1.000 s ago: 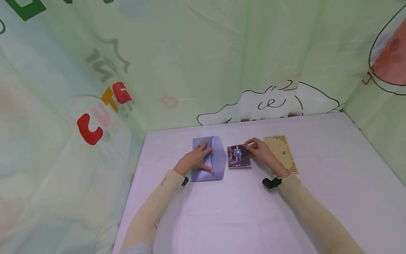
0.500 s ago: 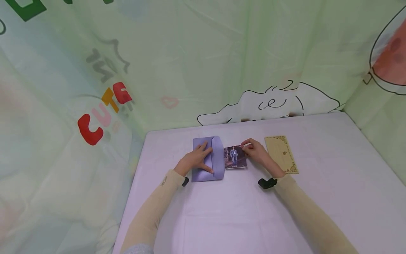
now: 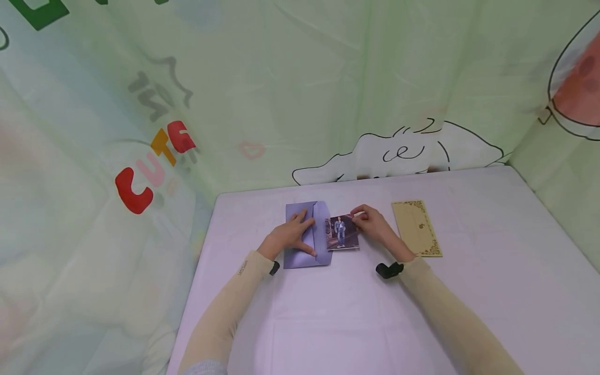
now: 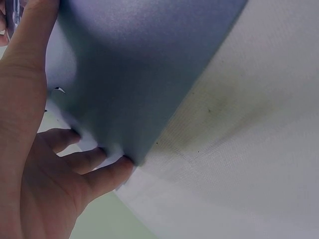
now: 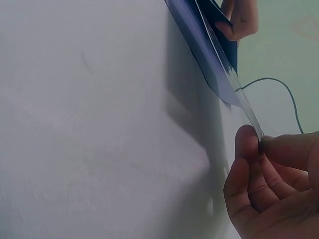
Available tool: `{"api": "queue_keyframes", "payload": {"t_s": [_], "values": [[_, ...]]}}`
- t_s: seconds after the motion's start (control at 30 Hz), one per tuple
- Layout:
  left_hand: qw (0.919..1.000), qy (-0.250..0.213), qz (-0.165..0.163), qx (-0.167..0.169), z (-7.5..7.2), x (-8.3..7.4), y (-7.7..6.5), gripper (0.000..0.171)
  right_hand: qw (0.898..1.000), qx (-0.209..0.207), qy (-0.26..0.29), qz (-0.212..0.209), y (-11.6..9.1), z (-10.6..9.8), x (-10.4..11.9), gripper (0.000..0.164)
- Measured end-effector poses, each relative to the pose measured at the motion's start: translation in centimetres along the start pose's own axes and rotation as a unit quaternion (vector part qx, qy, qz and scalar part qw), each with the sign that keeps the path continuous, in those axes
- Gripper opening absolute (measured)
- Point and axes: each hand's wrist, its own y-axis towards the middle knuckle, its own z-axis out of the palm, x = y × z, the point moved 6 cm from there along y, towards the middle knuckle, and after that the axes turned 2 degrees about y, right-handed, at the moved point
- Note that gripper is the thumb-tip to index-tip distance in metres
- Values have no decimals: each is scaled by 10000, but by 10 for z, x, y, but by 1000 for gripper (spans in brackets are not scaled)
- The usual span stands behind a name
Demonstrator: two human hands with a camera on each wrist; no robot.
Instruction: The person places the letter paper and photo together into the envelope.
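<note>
In the head view, a purple envelope (image 3: 294, 259) lies on the table with its flap (image 3: 321, 234) folded out to the right. My left hand (image 3: 289, 233) rests on it, fingers spread and thumb near the flap's crease. The left wrist view shows the fingertips (image 4: 122, 170) on the envelope's surface near an edge. A printed photo (image 3: 344, 233) of a standing figure overlaps the flap. My right hand (image 3: 373, 225) pinches its upper right corner between thumb and fingers. Seen edge-on in the right wrist view, the photo (image 5: 250, 113) is thin and tilts towards the envelope.
To the right of my right hand lies a tan card (image 3: 416, 229) with an ornate border. A pale cloth covers the table (image 3: 337, 312). Behind it hangs a printed green curtain (image 3: 281, 94).
My right hand has carried the photo leftward, from beside the envelope to over its flap. The flap bent up partway and now lies under the photo. My left hand has stayed put.
</note>
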Motion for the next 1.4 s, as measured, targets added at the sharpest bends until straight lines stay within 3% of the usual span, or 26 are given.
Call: {"api": "queue_keyframes", "payload": {"t_s": [0.6,1.4], "values": [[10000,-26,14,-55,-2,-1,-2,103,9999,135,3,86,4,16,6,24],[10000,-4,-71,61,0,1,0,110,9986,428,168,-254,15,45,31,25]]}}
